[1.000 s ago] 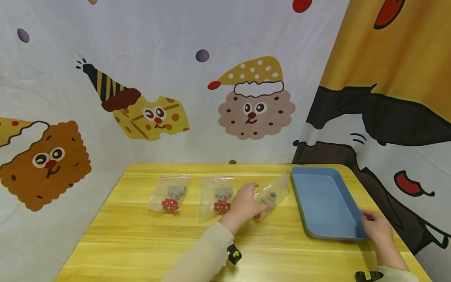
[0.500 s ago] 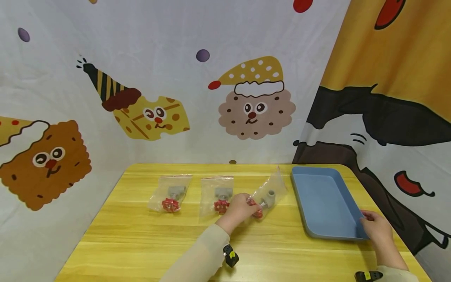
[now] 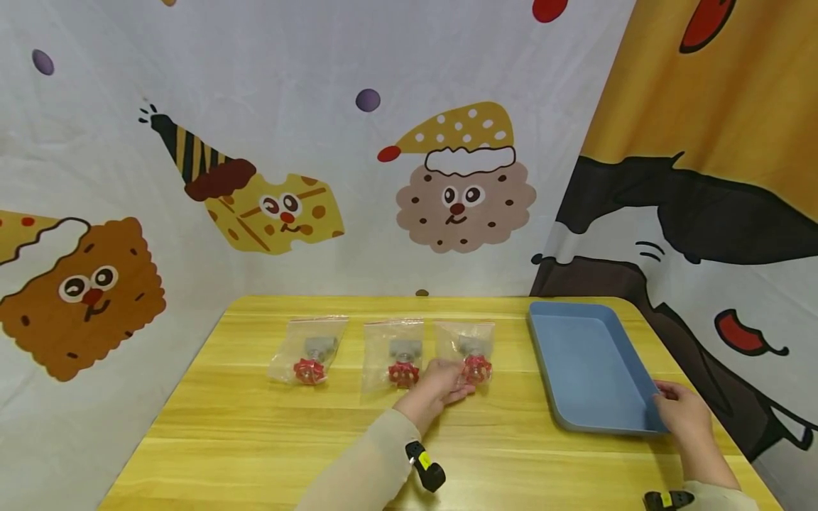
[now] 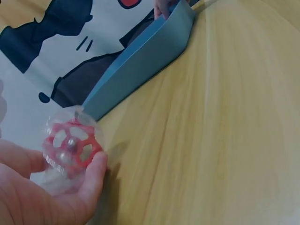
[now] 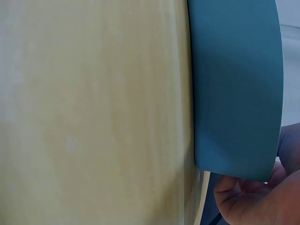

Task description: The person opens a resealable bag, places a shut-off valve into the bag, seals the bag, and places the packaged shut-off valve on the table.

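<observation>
In the head view, my left hand [image 3: 437,389] holds the rightmost bagged valve [image 3: 474,351] by its lower left side. This is a grey valve with a red handwheel inside a clear zip bag. The left wrist view shows thumb and fingers around the red handwheel [image 4: 72,145] through the plastic. At the right, my right hand [image 3: 686,411] grips the near right corner of a blue-grey tray [image 3: 588,369]. From the right wrist, curled fingers [image 5: 229,197] show at the tray's end; part of the grip is hidden behind it.
Two more bagged valves, a middle one [image 3: 404,355] and a left one [image 3: 313,355], lie in a row on the wooden table [image 3: 255,454]. A printed cloth [image 3: 358,42] hangs directly behind the table's far edge. The tray stands near the right edge.
My left hand has taken hold of the right-hand bag and turned it from a slant to upright, in line with the other two. My right hand and the tray have stayed put.
</observation>
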`<state>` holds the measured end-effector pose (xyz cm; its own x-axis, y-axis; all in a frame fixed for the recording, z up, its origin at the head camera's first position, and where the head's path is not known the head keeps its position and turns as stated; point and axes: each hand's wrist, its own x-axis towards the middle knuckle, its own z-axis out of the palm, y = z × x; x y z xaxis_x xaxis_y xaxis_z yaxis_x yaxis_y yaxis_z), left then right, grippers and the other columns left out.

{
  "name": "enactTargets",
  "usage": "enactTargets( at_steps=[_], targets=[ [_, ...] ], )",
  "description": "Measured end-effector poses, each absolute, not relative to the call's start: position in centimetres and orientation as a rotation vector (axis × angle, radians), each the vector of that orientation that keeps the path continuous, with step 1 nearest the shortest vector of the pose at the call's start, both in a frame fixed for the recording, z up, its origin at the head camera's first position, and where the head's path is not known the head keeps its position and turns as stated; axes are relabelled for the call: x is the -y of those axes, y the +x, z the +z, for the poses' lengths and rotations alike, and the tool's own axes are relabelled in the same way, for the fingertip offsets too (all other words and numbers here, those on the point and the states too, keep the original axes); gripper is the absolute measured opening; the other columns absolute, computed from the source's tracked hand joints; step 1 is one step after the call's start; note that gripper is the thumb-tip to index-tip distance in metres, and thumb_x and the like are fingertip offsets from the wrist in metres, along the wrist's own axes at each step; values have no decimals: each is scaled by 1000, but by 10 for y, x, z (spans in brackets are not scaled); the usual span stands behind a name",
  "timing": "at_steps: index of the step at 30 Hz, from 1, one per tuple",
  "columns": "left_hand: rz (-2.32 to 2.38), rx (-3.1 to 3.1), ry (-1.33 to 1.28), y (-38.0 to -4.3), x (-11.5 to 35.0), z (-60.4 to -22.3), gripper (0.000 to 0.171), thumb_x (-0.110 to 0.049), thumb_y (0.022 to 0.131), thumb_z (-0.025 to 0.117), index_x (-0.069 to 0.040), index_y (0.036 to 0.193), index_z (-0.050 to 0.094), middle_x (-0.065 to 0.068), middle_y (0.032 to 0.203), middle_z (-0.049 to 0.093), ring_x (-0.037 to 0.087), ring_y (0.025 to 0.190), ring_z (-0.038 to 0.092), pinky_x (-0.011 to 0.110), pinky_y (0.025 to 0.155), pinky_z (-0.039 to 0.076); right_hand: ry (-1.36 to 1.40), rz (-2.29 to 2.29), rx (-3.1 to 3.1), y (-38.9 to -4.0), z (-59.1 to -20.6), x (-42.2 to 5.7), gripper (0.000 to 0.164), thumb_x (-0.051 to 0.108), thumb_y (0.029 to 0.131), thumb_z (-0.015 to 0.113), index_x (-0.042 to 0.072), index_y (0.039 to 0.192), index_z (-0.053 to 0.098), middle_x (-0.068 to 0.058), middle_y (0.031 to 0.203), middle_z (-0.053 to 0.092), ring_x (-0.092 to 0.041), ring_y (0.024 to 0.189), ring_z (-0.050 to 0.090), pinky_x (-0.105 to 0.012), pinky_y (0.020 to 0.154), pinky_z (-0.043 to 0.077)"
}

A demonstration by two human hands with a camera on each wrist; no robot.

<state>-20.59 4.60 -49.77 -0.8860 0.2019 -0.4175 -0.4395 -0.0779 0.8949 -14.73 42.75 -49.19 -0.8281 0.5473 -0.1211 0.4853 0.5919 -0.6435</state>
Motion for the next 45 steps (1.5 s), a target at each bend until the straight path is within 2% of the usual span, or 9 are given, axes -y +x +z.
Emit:
enactTargets(
  at_steps=[4, 8, 13, 20, 28, 31, 36, 42, 45],
  targets=[
    [2040, -1670, -252, -206, -53, -502, 26, -15, 97, 53, 5, 114, 50, 11, 82, 65, 21, 74, 69, 22, 59, 55, -869, 1043, 2733, -147, -492, -428, 38, 6, 93, 47, -14, 126, 46, -35, 117, 48, -44, 104, 46, -51, 80, 44],
    [2100, -1616, -242, -209, -58, -508, 22, -10, 96, 54, 3, 112, 47, 8, 84, 61, 16, 71, 65, 23, 61, 56, -860, 1036, 2730, -148, -492, -427, 38, 6, 92, 47, -14, 125, 47, -35, 115, 48, -44, 103, 46, -50, 78, 45],
    [2099, -1672, -218, -214, -59, -508, 37, -7, 94, 55, 1, 127, 40, 9, 96, 57, 13, 71, 60, 23, 67, 56, -853, 1023, 2726, -149, -492, -427, 38, 6, 92, 48, -14, 124, 47, -35, 114, 50, -44, 102, 47, -48, 77, 45],
    [1957, -1847, -103, -217, -55, -507, 31, -14, 97, 53, 1, 124, 48, 11, 98, 65, 15, 79, 68, 19, 57, 48, -852, 1028, 2725, -149, -494, -427, 39, 7, 92, 47, -13, 125, 47, -35, 116, 49, -44, 103, 47, -51, 80, 45],
    [1945, -1919, -219, -215, -51, -505, 61, -28, 96, 57, 0, 139, 24, 17, 88, 68, 20, 66, 70, 22, 53, 54, -844, 1019, 2741, -148, -494, -429, 39, 7, 92, 48, -14, 125, 47, -36, 116, 48, -46, 103, 46, -52, 80, 45],
    [1885, -2035, -223, -212, -49, -498, 68, -29, 95, 59, -3, 143, 20, 24, 100, 65, 27, 69, 70, 28, 58, 56, -844, 1019, 2745, -148, -493, -429, 39, 7, 92, 48, -13, 125, 46, -36, 117, 48, -46, 104, 46, -52, 80, 45],
    [1586, -2401, -162, -208, -45, -483, 78, -33, 90, 64, -6, 146, 19, 28, 126, 52, 36, 97, 62, 46, 82, 52, -854, 1018, 2739, -148, -492, -429, 39, 7, 92, 48, -14, 125, 46, -35, 116, 48, -45, 102, 47, -51, 79, 45],
    [1337, -2597, -6, -197, -36, -467, 81, -33, 89, 66, -3, 147, 17, 26, 111, 61, 33, 91, 64, 46, 79, 53, -882, 1031, 2757, -148, -489, -427, 41, 9, 92, 48, -13, 127, 45, -35, 118, 47, -45, 103, 46, -54, 83, 44],
    [1284, -2627, 91, -190, -31, -456, 80, -35, 90, 64, -4, 147, 18, 25, 116, 60, 35, 100, 62, 47, 85, 52, -884, 1025, 2782, -147, -487, -427, 43, 12, 93, 48, -11, 129, 44, -35, 120, 46, -45, 105, 45, -55, 85, 43]
  ],
)
